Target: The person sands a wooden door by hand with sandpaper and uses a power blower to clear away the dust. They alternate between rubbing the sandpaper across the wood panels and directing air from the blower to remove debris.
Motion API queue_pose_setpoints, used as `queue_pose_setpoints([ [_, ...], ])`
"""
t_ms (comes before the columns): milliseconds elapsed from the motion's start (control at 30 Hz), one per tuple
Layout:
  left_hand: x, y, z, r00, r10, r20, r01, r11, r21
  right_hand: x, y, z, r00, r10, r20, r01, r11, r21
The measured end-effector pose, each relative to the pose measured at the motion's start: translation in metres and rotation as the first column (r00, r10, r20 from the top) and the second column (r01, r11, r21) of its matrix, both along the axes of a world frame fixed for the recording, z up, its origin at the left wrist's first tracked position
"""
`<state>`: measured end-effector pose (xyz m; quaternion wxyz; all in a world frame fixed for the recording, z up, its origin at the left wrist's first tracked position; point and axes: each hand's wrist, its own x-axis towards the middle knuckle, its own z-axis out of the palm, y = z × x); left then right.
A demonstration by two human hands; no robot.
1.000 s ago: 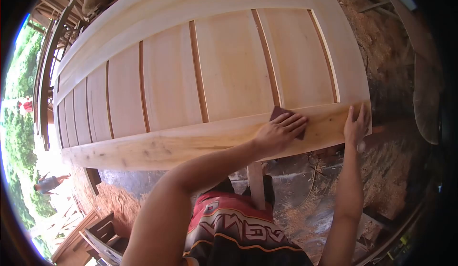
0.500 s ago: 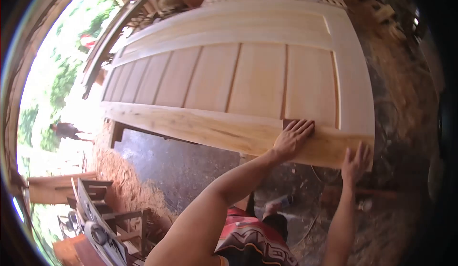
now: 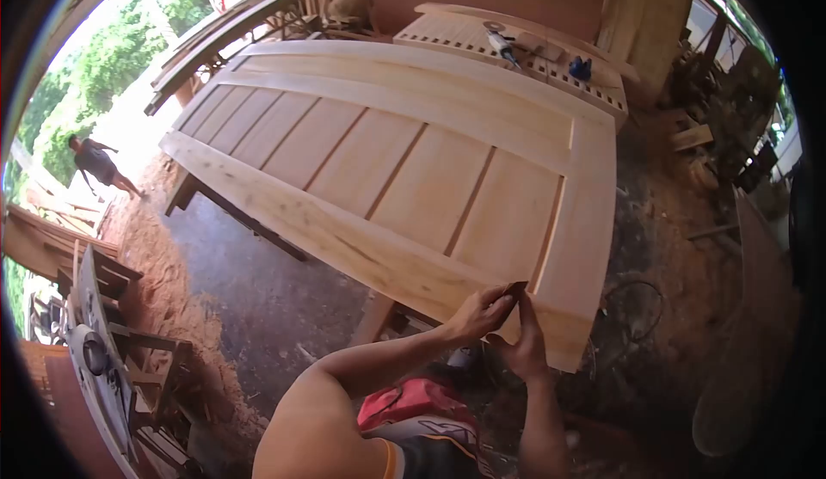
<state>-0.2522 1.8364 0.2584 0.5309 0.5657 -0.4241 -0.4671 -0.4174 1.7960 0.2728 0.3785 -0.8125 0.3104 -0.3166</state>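
Observation:
A large panelled wooden door (image 3: 422, 182) lies flat in front of me, its long near rail running from far left to near right. My left hand (image 3: 483, 314) is closed, pinching a small dark brown piece of sandpaper (image 3: 516, 289) above the rail close to the door's near right corner. My right hand (image 3: 527, 346) is held up against it, fingers stretched upward and thumb apart, the fingertips touching or very close to the sandpaper. Part of the sandpaper is hidden by the fingers.
Behind the door, a slotted wooden piece (image 3: 447, 39) carries a power tool (image 3: 502, 47) and a blue object (image 3: 580, 68). A machine with a long metal bed (image 3: 90, 341) stands at lower left. Sawdust (image 3: 159, 238) covers part of the floor. A person (image 3: 99, 165) walks outside at left.
My left hand has lifted the sandpaper off the rail, and my right hand has left the door's corner to meet it. My view has tilted up, and the person outside appears nearer.

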Motion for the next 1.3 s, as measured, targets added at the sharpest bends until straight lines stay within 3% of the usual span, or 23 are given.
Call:
queue_pose_setpoints([
  [33, -0.024, -0.004, 0.003, 0.992, -0.059, -0.113, 0.069, 0.993, 0.091, 0.006, -0.003, 0.007, 0.993, -0.006, 0.115, -0.001, 0.998, 0.065],
  [67, -0.039, -0.009, 0.007, 0.986, -0.026, -0.165, 0.051, 0.987, 0.152, -0.008, -0.010, -0.001, 0.996, -0.051, 0.074, 0.040, 0.988, 0.146],
  [133, -0.061, -0.023, -0.017, 0.978, -0.064, -0.200, 0.069, 0.997, 0.017, -0.029, -0.026, -0.018, 0.992, -0.125, 0.004, 0.118, 0.946, 0.303],
  [167, -0.074, -0.026, -0.031, 0.967, -0.061, -0.246, 0.052, 0.998, -0.045, -0.038, -0.038, -0.021, 0.991, -0.134, -0.028, 0.137, 0.955, 0.262],
  [233, -0.073, -0.031, -0.042, 0.989, -0.076, -0.127, 0.080, 0.997, 0.023, -0.054, -0.058, -0.022, 0.986, -0.139, -0.092, 0.154, 0.970, 0.190],
  [267, -0.059, -0.035, -0.020, 0.978, -0.042, 0.204, 0.034, 0.998, 0.043, -0.063, -0.074, -0.028, 0.985, -0.119, -0.128, 0.144, 0.968, 0.208],
  [300, -0.054, -0.042, -0.041, 0.814, 0.149, 0.561, -0.088, 0.987, -0.134, -0.064, -0.090, -0.023, 0.987, -0.092, -0.132, 0.107, 0.988, 0.115],
  [367, -0.040, -0.051, -0.042, 0.563, 0.233, 0.793, -0.131, 0.973, -0.192, -0.060, -0.122, -0.014, 0.989, -0.028, -0.143, 0.018, 0.997, -0.070],
  [433, -0.042, -0.060, -0.055, 0.542, 0.137, 0.829, -0.114, 0.990, -0.089, -0.058, -0.156, -0.008, 0.964, 0.130, -0.234, -0.152, 0.985, -0.078],
  [500, -0.049, -0.068, -0.065, 0.555, 0.058, 0.830, -0.122, 0.992, 0.012, -0.047, -0.183, 0.001, 0.904, 0.249, -0.348, -0.288, 0.956, -0.064],
  [633, -0.056, -0.084, -0.055, 0.660, -0.028, 0.750, -0.180, 0.964, 0.194, -0.014, -0.240, -0.013, 0.787, 0.467, -0.402, -0.585, 0.772, -0.248],
  [667, -0.061, -0.086, -0.049, 0.693, -0.039, 0.720, -0.195, 0.951, 0.240, -0.007, -0.250, -0.013, 0.744, 0.518, -0.422, -0.647, 0.716, -0.262],
  [767, -0.090, -0.088, -0.049, 0.605, -0.024, 0.796, -0.227, 0.953, 0.201, 0.024, -0.279, 0.011, 0.574, 0.696, -0.432, -0.816, 0.448, -0.364],
  [900, -0.094, -0.093, -0.043, 0.694, 0.270, 0.668, -0.491, 0.855, 0.165, 0.035, -0.294, -0.009, 0.409, 0.776, -0.479, -0.896, 0.242, -0.373],
  [933, -0.093, -0.093, -0.032, 0.622, 0.235, 0.747, -0.527, 0.831, 0.178, 0.036, -0.297, -0.019, 0.396, 0.781, -0.483, -0.900, 0.226, -0.373],
  [1033, -0.079, -0.099, -0.030, 0.673, 0.004, 0.739, -0.393, 0.849, 0.353, 0.027, -0.293, -0.037, 0.360, 0.795, -0.488, -0.915, 0.201, -0.349],
  [1133, -0.071, -0.116, -0.029, 0.826, -0.082, 0.558, -0.325, 0.740, 0.589, 0.018, -0.291, -0.035, 0.363, 0.798, -0.482, -0.914, 0.204, -0.351],
  [1300, -0.064, -0.131, -0.031, 0.781, -0.175, 0.599, -0.316, 0.717, 0.621, 0.010, -0.297, -0.053, 0.393, 0.789, -0.473, -0.878, 0.169, -0.448],
])
